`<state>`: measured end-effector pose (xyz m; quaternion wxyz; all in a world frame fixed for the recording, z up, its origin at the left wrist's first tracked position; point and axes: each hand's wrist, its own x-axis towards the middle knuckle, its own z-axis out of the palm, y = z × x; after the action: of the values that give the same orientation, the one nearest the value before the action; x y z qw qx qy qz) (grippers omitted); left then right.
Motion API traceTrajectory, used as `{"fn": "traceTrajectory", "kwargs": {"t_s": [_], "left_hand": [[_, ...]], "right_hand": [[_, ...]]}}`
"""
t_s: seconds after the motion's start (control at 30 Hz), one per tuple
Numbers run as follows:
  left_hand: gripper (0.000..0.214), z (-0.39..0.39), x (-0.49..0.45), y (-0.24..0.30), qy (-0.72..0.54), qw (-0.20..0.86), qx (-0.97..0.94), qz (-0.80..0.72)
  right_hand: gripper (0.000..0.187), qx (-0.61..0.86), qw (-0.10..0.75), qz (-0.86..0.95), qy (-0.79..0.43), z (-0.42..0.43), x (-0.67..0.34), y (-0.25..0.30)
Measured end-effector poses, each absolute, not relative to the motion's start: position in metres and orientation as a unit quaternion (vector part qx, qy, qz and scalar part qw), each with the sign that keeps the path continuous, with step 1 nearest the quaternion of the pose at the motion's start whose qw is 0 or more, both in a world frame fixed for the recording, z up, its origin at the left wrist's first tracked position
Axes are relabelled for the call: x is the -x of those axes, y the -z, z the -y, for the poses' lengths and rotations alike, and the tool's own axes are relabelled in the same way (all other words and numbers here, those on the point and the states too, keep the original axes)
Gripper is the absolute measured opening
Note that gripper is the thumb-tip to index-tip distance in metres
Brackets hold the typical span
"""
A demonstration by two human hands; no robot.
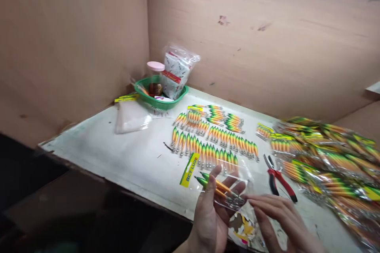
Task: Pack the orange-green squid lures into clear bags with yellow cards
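My left hand (211, 213) holds a clear plastic packet (221, 189) with a yellow header card (189, 170); inside lie green-and-orange fishing lures (215, 184). The thumb presses on the packet and the fingers cup it from below. My right hand (279, 215) pinches the packet's right end with its fingertips. Both hands hover over the near edge of the white table (118, 154). Rows of loose lures (213, 142) lie on the table just beyond the hands.
Red-handled pliers (277, 178) lie right of the packet. A heap of filled packets (332, 162) covers the right side. A green basket (160, 97) with a pink-lidded jar and a bag stands in the far corner, empty clear bags (132, 118) beside it. Cardboard walls enclose the table.
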<state>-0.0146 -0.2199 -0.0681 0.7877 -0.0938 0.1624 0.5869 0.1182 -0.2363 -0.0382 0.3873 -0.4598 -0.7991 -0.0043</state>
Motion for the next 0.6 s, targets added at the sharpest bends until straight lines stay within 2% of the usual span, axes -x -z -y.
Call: {"fn": "traceTrajectory", "kwargs": {"t_s": [0.17,0.3,0.4,0.6], "left_hand": [[0.047,0.211,0.015,0.073,-0.561,0.791,0.111,-0.216],[0.042,0.198,0.021,0.069,-0.556,0.786,0.099,-0.249],[0.036,0.193,0.020,0.068,-0.553,0.797,0.061,-0.237],[0.035,0.193,0.015,0.078,-0.541,0.812,0.036,-0.215]], "right_hand": [[0.021,0.478,0.377,0.793,0.012,0.232,-0.123,0.044],[0.014,0.494,0.380,0.782,-0.023,0.223,-0.138,0.038],[0.012,0.484,0.335,0.808,-0.034,0.217,-0.136,0.039],[0.015,0.492,0.332,0.805,-0.015,0.212,-0.131,0.053]]}}
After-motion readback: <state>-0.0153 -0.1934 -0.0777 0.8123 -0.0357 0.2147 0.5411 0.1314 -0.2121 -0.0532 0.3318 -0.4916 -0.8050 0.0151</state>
